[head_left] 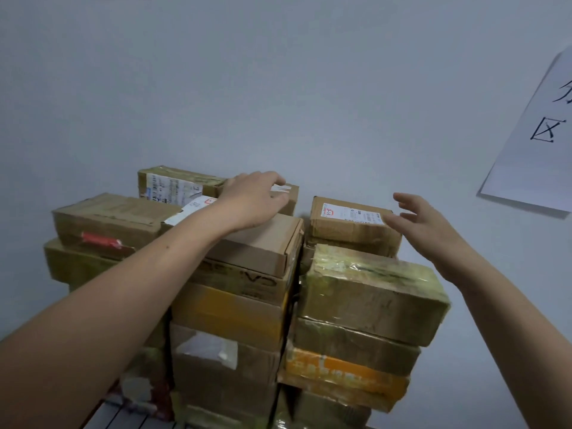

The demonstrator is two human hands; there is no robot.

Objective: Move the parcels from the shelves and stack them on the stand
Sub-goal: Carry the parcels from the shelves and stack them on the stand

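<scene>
Left hand [253,196] rests on rear parcel [292,202]; right hand [427,224] (fingers spread) beside labelled parcel [349,226].

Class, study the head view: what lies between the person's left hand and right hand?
In the head view, a labelled cardboard parcel lies between the left hand and the right hand, its white label facing up.

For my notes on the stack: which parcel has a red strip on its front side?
The top parcel of the leftmost pile; only its front bears a red strip.
</scene>
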